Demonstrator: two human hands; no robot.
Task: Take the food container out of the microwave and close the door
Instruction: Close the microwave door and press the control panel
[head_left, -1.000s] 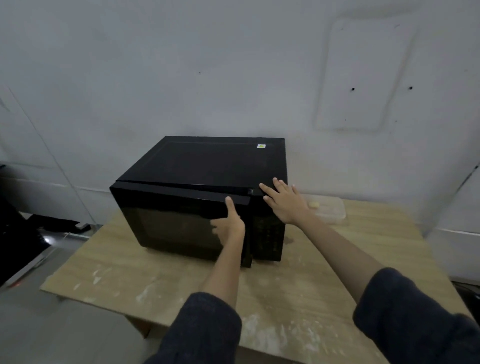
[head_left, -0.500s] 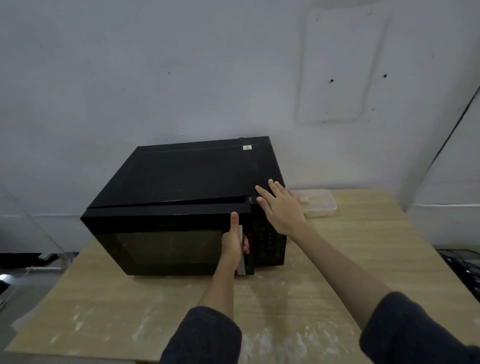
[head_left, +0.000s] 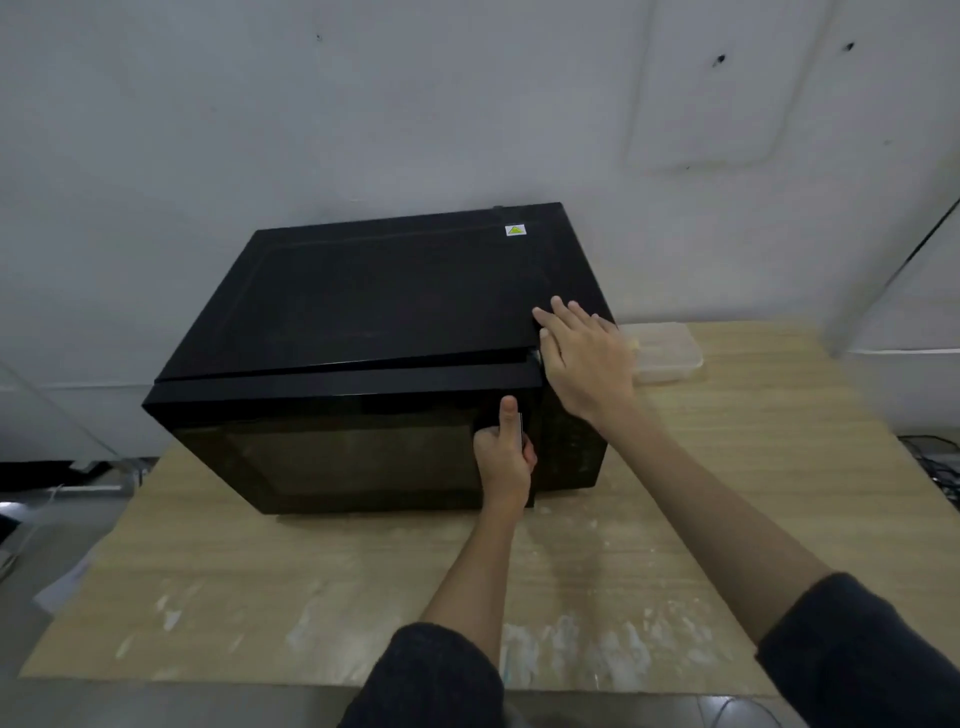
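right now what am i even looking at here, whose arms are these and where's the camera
There is no machine here: these are a person's two bare arms in dark sleeves, seen from a wide-angle camera worn on their head, looking forward and down. That is why the arms come in from the bottom edge.

A black microwave sits on a pale wooden table against a white wall. The left hand has its grip closed on the door handle, thumb pointing up. The right hand lies flat and open on the microwave's top right front corner, as if steadying it. It holds nothing.

The door looks nearly shut, with a thin gap along its top edge. Behind the right hand, a clear lidded food container rests on the table, already outside.
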